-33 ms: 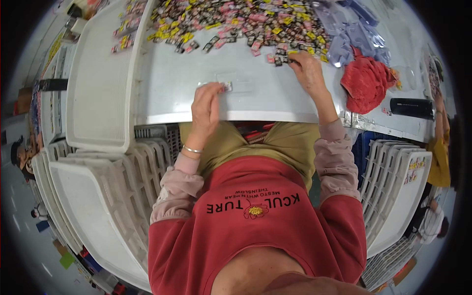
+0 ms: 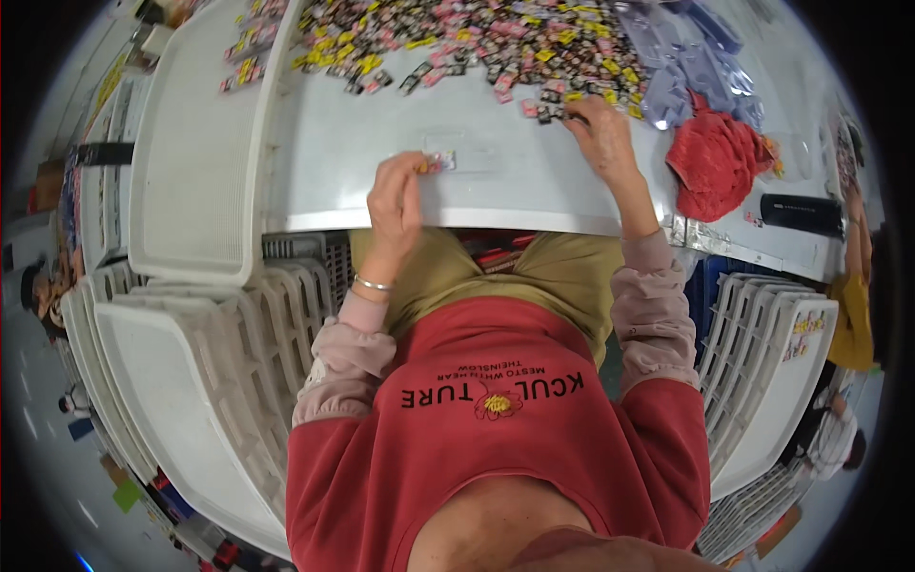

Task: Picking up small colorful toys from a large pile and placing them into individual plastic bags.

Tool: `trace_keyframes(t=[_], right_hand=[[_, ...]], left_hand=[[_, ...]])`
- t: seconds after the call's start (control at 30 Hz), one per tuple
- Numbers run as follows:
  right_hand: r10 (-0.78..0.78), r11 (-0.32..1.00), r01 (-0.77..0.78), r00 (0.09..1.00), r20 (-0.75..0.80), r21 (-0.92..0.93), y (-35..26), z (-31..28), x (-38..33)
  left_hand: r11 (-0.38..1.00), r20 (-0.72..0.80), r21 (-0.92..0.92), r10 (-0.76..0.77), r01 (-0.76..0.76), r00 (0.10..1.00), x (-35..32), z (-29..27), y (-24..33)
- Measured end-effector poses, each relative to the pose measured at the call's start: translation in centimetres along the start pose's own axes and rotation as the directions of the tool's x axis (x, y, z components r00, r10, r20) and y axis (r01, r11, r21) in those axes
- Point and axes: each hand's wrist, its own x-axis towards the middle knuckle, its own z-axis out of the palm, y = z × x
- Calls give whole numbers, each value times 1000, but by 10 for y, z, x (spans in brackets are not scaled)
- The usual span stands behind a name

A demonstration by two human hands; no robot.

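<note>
Near the front edge of the glossy white table [image 2: 343, 176], the left hand [image 2: 393, 195] pinches a small multicoloured strip [image 2: 443, 161]. The right hand [image 2: 604, 141], grip unclear, meets its pink-black-yellow heap of small pieces [image 2: 496, 57]. White plastic trays [image 2: 152, 357] flank it.

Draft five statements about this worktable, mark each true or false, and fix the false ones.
1. A silver bangle circles the left wrist. True.
2. The red cloth lies left of the left hand. False: it lies right of the right hand.
3. The right hand is at the near edge of the packet pile. True.
4. The pile has only yellow packets. False: pink and black show too.
5. The left fingers are at a small multicoloured packet. True.
</note>
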Motion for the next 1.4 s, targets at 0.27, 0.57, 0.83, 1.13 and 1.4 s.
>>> trace_keyframes(t=[0.27, 0.57, 0.83, 1.13, 1.4], right_hand=[[97, 985, -110, 990, 102, 131, -9, 6, -8], [197, 870, -236, 971, 132, 434, -32, 7, -19], [225, 92, -558, 818, 529, 825, -82, 26, -5], [242, 869, -251, 967, 77, 426, -42, 20, -23], [259, 961, -215, 922, -289, 174, 18, -42, 12]], left_hand=[[884, -307, -353, -419, 307, 854, -1, -50, -19], [996, -149, 86, 6, 7, 989, -1, -34, -9], [954, -149, -249, -209, 167, 967, 17, -16, 10], [962, 112, 170, 198, -215, 974, 17, -1, 8], [939, 193, 238, 205, -248, 960, 8, 14, 7]])
